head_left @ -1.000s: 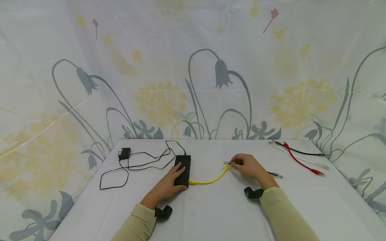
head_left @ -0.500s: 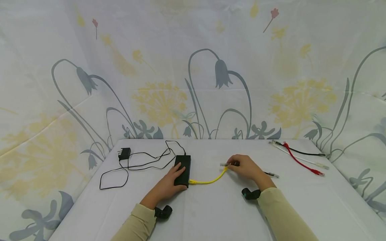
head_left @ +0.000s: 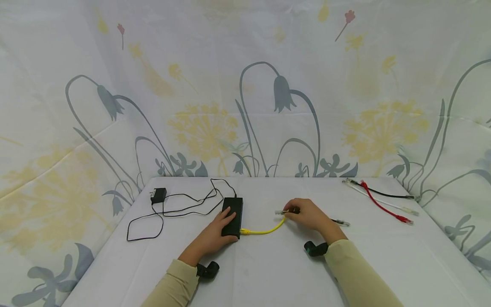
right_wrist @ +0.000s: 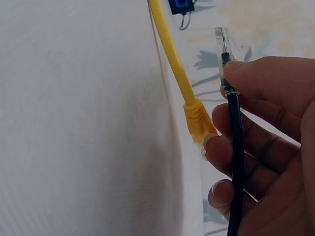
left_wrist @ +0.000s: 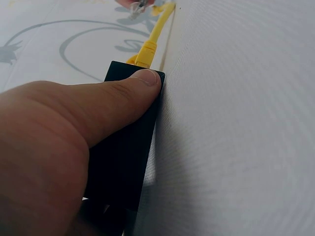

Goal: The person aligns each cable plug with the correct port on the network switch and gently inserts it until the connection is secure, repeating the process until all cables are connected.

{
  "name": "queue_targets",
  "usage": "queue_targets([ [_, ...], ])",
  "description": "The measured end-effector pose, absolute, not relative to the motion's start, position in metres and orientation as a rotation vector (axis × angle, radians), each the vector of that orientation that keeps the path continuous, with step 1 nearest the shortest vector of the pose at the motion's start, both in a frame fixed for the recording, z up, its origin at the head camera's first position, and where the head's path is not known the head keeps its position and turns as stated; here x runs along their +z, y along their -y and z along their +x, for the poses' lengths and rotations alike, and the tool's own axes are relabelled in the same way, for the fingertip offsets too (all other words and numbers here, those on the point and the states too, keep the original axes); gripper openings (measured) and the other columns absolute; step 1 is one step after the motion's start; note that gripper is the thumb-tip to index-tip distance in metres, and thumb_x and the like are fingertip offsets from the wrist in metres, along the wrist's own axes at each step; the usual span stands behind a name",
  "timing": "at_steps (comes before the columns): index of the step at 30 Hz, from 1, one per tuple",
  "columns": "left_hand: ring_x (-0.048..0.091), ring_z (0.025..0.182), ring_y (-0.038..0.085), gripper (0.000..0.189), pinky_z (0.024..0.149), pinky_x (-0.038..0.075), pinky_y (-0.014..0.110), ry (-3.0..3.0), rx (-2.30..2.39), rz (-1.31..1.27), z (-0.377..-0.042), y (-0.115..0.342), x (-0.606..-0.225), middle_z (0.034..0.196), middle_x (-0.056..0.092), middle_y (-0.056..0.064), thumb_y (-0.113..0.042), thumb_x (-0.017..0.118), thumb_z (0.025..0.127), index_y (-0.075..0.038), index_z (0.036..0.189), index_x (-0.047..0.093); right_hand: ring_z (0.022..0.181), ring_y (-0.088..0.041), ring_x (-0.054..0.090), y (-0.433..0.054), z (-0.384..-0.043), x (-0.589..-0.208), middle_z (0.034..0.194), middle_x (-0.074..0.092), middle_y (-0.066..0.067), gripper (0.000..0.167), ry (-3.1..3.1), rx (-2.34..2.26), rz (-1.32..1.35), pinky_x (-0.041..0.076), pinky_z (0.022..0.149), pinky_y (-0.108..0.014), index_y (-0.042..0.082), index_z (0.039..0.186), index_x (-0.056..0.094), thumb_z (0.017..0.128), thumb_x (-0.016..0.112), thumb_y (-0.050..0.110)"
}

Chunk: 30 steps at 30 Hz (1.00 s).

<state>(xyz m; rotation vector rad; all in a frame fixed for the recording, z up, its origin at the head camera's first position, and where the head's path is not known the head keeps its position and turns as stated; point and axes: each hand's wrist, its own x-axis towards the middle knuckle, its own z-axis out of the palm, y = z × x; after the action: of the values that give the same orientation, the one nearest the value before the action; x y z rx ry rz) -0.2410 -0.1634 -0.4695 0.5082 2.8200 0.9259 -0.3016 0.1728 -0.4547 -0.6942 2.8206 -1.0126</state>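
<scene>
the right hand (head_left: pixel 308 215) carries 2 cables at once, and that is where trouble could start; the yellow cable (head_left: pixel 264 230) has its near-left end plugged into the black box (head_left: pixel 232 216) while its free plug (right_wrist: pixel 199 124) sits against the right fingers (right_wrist: pixel 224 150), so a pull to the right could drag the box or strain the socket; the black cable (right_wrist: pixel 235 147) may also slip, since only a short stretch behind its clear plug (right_wrist: pixel 222 42) is held, and the 2 plugs lie close enough to snag or be mixed up; the plug's small latch could catch on the white tablecloth (head_left: pixel 268 273).

the right hand is curled, thumb and forefinger pinching the black cable just behind the clear plug, which points left toward the box, the lower fingers touching the yellow plug; the cable's tail trails right across the table (head_left: pixel 339 222). the left hand (head_left: pixel 215 234) lies on the box, fingers fairly straight, thumb (left_wrist: pixel 123 101) pressed flat along its top edge, steadying it; the box sits left of centre, the yellow cable arcing right from its near end.
</scene>
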Motion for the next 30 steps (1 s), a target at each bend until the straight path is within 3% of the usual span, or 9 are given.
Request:
queue_targets([
  [30, 0.012, 0.151, 0.033, 0.077, 0.114, 0.025, 0.059, -2.83, 0.933, 0.488, -0.239, 0.162, -0.468, 0.164, 0.015, -0.002, -0.043, 0.07, 0.087, -0.025, 0.152, 0.034, 0.082, -0.008, 0.055, -0.149, -0.292, -0.456, 0.092, 0.065, 0.009, 0.012, -2.782, -0.961, -0.834, 0.048, 0.074, -0.029, 0.02, 0.103, 0.07, 0.091, 0.068, 0.025],
])
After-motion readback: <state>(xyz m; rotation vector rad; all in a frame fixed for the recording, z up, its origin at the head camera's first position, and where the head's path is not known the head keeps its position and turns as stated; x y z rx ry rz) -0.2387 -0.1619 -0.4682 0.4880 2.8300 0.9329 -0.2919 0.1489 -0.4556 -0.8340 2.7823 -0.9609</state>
